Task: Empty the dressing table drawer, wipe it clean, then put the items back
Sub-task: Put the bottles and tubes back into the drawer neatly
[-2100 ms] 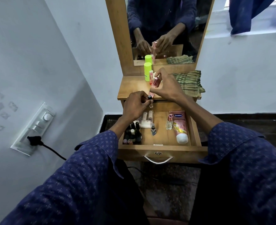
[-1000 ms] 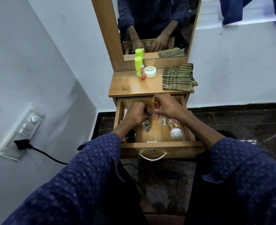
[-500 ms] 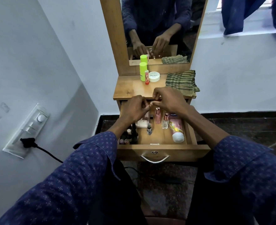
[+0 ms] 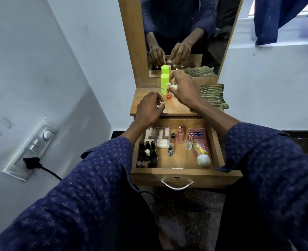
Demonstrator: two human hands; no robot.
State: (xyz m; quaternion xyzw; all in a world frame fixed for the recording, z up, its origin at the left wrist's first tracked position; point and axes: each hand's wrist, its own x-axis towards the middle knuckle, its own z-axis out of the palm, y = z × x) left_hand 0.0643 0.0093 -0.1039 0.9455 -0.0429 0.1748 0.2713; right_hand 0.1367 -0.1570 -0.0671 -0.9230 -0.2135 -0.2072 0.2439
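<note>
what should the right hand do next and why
Probably close on the small orange-capped tube and carry it down into the open drawer. The right hand is already at that tube on the tabletop, most items already stand in the drawer, and the left hand holds nothing.

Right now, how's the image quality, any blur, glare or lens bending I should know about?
Head view: wide-angle bending bows the wall and drawer edges; light is dim and bluish, brightest at the window top right; the right hand by the green bottle looks slightly soft; the mirror reflects both hands without glare.
</note>
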